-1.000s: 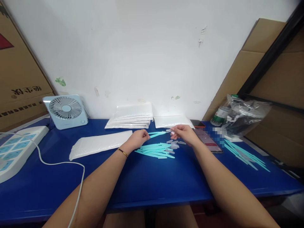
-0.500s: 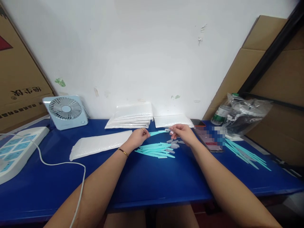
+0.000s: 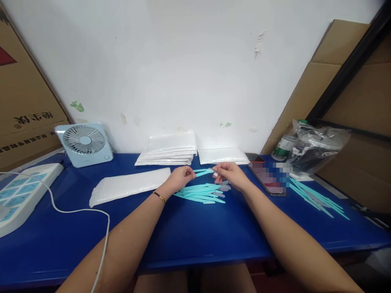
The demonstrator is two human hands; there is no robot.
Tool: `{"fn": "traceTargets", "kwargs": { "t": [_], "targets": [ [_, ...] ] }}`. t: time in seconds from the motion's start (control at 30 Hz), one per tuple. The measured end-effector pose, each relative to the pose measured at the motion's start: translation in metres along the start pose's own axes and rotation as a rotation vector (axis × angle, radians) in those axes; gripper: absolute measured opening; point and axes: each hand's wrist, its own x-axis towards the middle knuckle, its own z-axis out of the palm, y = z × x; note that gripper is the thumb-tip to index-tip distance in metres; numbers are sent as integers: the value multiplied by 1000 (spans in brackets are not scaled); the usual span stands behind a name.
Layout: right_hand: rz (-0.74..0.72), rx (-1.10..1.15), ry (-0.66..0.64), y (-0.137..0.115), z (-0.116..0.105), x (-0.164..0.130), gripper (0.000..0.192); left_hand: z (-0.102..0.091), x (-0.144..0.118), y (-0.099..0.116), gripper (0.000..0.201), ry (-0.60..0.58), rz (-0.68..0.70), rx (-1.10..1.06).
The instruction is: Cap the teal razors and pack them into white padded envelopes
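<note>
My left hand [image 3: 179, 179] is closed in a pinch on the handle ends of slim turquoise eyebrow razors [image 3: 202, 172], two by the look of it. At their other end my right hand [image 3: 231, 176] is closed too, its thumb and fingertips gripping the blade end; a small pale piece shows at the fingertips, partly hidden. Just below both hands lies a fanned pile of turquoise eyebrow razors [image 3: 198, 193]. Several translucent blade caps [image 3: 225, 186] rest at the pile's right end, near my right hand.
A white padded mailer [image 3: 128, 186] lies left of my hands; stacked mailers [image 3: 171, 148] stand by the wall. A phone [image 3: 269, 181], more razors [image 3: 320, 197], a bottle [image 3: 284, 147] and a plastic bag [image 3: 317, 146] are right. A fan [image 3: 85, 142] and cabled power strip [image 3: 27, 191] sit left.
My right hand has moved a little left, closer to my left hand, which has shifted slightly right. The razor's blade end is now more covered by my right fingers.
</note>
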Motion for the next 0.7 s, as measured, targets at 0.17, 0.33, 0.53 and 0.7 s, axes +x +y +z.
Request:
{"fn": "traceTargets", "kwargs": {
  "t": [0.17, 0.33, 0.53, 0.7],
  "targets": [
    [21, -283, 150, 0, -10, 6, 33, 2, -1, 2, 28, 179, 71, 171],
    [-30, -870, 279, 4, -43, 6, 23, 0, -8, 9, 25, -91, 147, 235],
    [-12, -1064, 91, 15, -58, 6, 13, 2, -11, 15, 20, -223, 37, 196],
    [0, -1037, 77, 19, -54, 8, 15, 3, -9, 13, 20, -139, 27, 203]
  ]
}}
